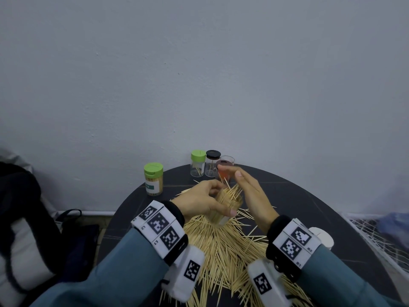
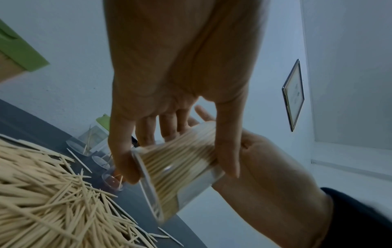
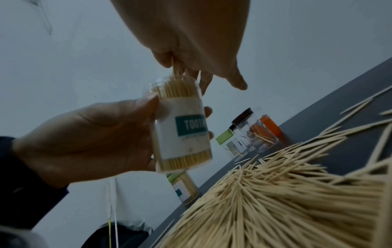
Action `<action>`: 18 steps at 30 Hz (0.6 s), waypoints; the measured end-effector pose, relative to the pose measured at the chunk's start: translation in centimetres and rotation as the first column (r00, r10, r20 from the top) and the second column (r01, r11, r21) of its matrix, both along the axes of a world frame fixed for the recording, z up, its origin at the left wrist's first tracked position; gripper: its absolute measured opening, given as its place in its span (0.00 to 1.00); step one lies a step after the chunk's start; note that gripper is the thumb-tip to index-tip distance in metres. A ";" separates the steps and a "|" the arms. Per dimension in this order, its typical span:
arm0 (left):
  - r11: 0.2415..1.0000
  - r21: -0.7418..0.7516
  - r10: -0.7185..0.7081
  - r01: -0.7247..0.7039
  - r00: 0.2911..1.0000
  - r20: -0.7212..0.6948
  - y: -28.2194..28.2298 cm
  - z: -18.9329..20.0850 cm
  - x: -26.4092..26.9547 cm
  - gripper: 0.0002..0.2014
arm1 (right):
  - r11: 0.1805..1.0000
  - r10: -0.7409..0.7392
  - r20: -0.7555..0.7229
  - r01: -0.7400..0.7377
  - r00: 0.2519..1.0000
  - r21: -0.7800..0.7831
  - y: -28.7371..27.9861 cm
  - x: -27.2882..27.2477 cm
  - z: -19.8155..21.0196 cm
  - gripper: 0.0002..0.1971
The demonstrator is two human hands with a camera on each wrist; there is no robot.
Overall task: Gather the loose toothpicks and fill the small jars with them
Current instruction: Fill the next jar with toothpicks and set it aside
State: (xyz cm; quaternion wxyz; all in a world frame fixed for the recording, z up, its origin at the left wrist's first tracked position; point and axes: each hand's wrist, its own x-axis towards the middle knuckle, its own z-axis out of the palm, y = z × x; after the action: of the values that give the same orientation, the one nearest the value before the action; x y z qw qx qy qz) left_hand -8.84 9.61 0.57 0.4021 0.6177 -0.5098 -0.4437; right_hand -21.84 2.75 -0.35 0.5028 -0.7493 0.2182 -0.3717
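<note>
1 jar [image 1: 154, 178] done: capped, packed, on table [image 1: 309, 196].
Jar in my left hand [image 1: 200, 201]: gripped, nearly full [image 3: 182, 127].
My right hand [image 1: 251, 197]: fingers pushing toothpicks in.
Left: big pile [image 1: 225, 247], 4 near-empty jars [image 1: 212, 166].

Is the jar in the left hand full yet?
Nearly full: the jar, tilted in the left hand, is packed with toothpicks, some sticking out.
</note>
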 end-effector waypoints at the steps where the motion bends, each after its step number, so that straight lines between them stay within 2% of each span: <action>1: 1.000 -0.002 0.005 -0.005 1.000 -0.011 0.0 0.0 0.0 0.30 | 1.000 0.000 -0.014 0.000 1.000 0.003 0.1 0.0 -0.1 0.18; 5: 1.000 -0.009 0.021 -0.021 1.000 -0.012 0.0 -0.1 0.2 0.33 | 1.000 0.028 -0.128 -0.029 0.991 -0.003 0.3 0.2 -1.1 0.17; 8: 1.000 -0.005 -0.007 0.007 1.000 0.004 0.0 -0.1 0.1 0.29 | 1.000 -0.006 -0.207 0.003 0.978 -0.013 0.4 0.2 -0.7 0.19; 11: 1.000 0.003 -0.018 0.018 1.000 0.021 -0.1 0.0 0.1 0.29 | 0.997 -0.016 -0.158 0.029 0.987 0.075 0.2 0.0 0.5 0.24; 14: 1.000 0.022 -0.012 0.012 0.999 0.031 -0.1 -0.1 0.2 0.31 | 0.992 0.036 -0.141 -0.019 0.989 0.122 -0.4 -0.3 0.9 0.18; 18: 0.999 0.042 0.010 -0.010 1.000 0.016 0.0 -0.1 0.3 0.36 | 0.998 0.005 -0.053 -0.002 0.999 0.066 -1.0 -0.7 0.4 0.12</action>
State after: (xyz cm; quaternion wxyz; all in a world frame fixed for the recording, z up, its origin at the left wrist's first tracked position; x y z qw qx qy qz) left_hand -8.54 9.56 0.45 0.3874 0.6320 -0.5005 -0.4473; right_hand -22.53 1.74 0.04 0.5221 -0.7421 0.2423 -0.3434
